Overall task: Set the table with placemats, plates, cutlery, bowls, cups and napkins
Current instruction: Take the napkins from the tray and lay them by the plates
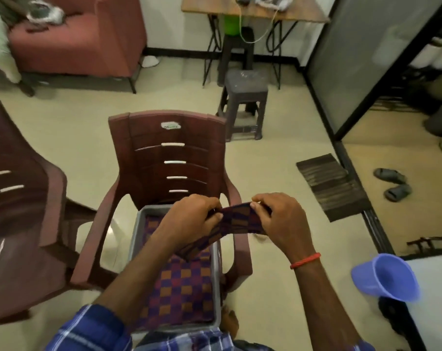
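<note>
A checkered cloth [236, 221] in purple, orange and red is held up above a grey tray [216, 259]. My left hand [194, 216] pinches its left end and my right hand [278, 219] pinches its right end. One corner of the cloth hangs down toward the tray. More checkered cloth [181, 287] of the same pattern lies flat inside the tray, which sits on the seat of a maroon plastic chair [169, 153]. A blue plastic cup [387, 277] lies on its side on a white surface at the lower right.
A second maroon chair [19, 211] stands at the left. A grey stool [244, 102] and a wooden table [252, 11] are behind. A dark doormat [331, 186] and slippers [392, 183] lie by the sliding door at the right. A sofa [75, 41] is at the back left.
</note>
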Motion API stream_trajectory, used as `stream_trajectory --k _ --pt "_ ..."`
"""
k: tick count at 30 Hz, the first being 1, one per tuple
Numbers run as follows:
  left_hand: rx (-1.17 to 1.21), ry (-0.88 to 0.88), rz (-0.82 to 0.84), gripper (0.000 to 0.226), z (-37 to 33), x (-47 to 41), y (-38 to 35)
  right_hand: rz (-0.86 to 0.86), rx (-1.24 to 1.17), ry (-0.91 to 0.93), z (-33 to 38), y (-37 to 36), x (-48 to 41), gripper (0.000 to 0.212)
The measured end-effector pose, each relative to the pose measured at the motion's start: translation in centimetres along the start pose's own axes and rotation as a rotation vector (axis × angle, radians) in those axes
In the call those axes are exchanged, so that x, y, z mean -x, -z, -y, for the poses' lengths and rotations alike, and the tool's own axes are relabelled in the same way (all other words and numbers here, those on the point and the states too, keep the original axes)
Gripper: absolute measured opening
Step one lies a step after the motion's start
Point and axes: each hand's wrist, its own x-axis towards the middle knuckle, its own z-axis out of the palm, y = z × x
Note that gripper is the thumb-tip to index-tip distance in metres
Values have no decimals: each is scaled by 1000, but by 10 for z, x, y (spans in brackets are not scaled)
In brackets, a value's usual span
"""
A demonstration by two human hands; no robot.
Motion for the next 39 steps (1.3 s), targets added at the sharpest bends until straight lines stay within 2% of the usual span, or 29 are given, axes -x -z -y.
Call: stream_trajectory --k 4,9,13,18,20,24,26,28,30,32,35,37,39 --pt "119 -28 -4 28 -29 -9 -3 -17 69 -44 17 34 33 9" --pt "289 -222 30 29 -59 -21 -15 47 14 -153 39 52 90 18" --pt "490 -361 135 24 -93 -24 -24 -15 -343 -375 44 61 136 25" --pt "754 -349 185 21 -135 -24 -29 -310 -380 -686 -2 67 185 18" --pt "873 -338 241 23 -155 -28 -27 -428 -478 -850 -24 71 201 25" --pt "1028 -314 284 25 -196 -40 -29 -395 -613 -1106 -70 75 231 38" --pt "1070 -278 306 19 -221 -45 -37 -460 -804 -1147 -85 80 245 39" --pt "1062 -267 329 15 -242 -51 -49 -609 -975 -1147 -95 89 256 40" --pt "1046 -271 348 12 -265 -56 -61 -750 -1026 -1126 -105 104 268 34" --pt "1061 -226 373 10 -283 -60 -72 -877 -1052 -1113 -115 121 281 26" --pt "1111 -39 437 19 -313 -66 -94 -1018 -1030 -1065 -131 153 304 25" --pt "1132 36 464 23 -329 -72 -108 -1044 -949 -1042 -138 170 318 30" --pt "1112 21 469 20 -346 -75 -126 -1014 -826 -1055 -146 183 338 33"
